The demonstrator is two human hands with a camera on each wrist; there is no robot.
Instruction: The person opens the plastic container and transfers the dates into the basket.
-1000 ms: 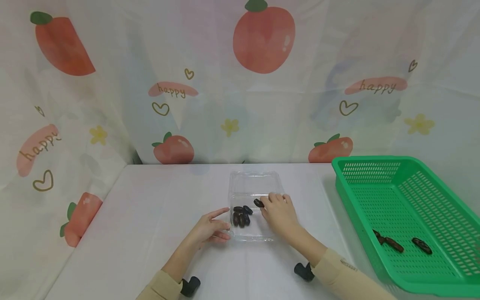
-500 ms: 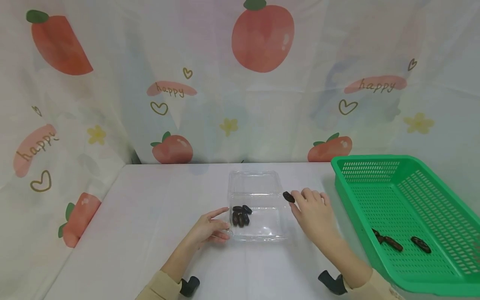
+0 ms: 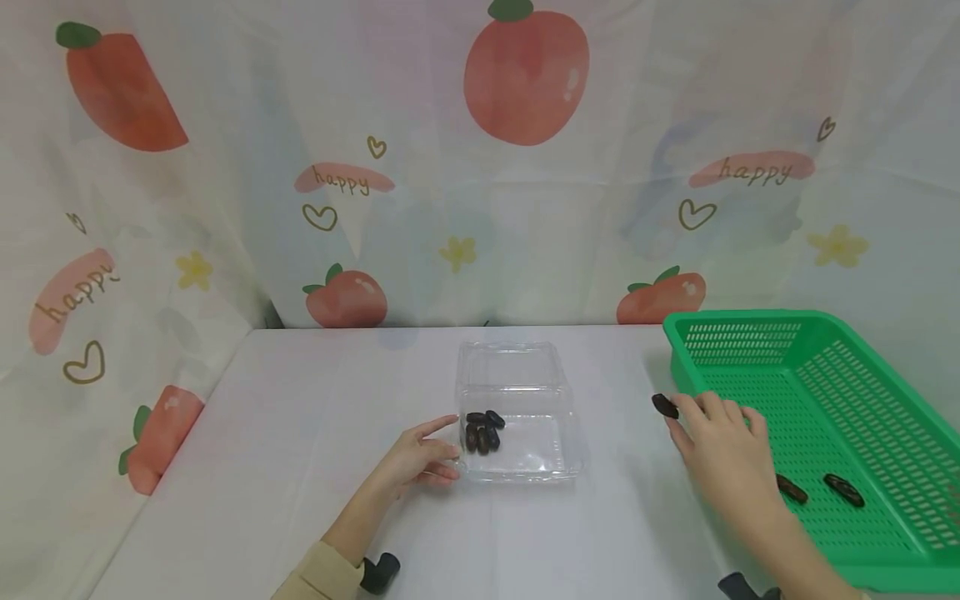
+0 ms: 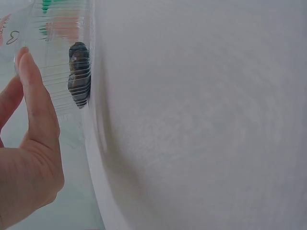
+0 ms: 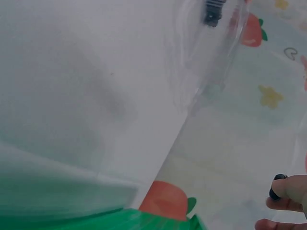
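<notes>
My right hand [image 3: 731, 462] pinches a dark wrinkled date [image 3: 664, 406] between thumb and fingers, above the left rim of the green basket [image 3: 817, 400]. In the right wrist view that date [image 5: 277, 187] pokes out past the fingertips. A clear plastic clamshell box [image 3: 532, 442] lies with its lid back in the middle of the table. Several dates [image 3: 482, 437] are grouped at its left side. My left hand [image 3: 416, 457] touches the box's left edge, its fingers extended; in the left wrist view the fingers [image 4: 36, 96] lie along the ribbed wall.
Inside the basket two dates show, one [image 3: 844, 490] lying apart and another [image 3: 792, 489] partly behind my right forearm. A white cloth covers the table [image 3: 315, 417]. A fruit-printed curtain [image 3: 555, 225] hangs behind and at the left.
Holding the date, my right hand has moved right from over the box to the basket's left rim. My left hand, the box and the dates in it have stayed put.
</notes>
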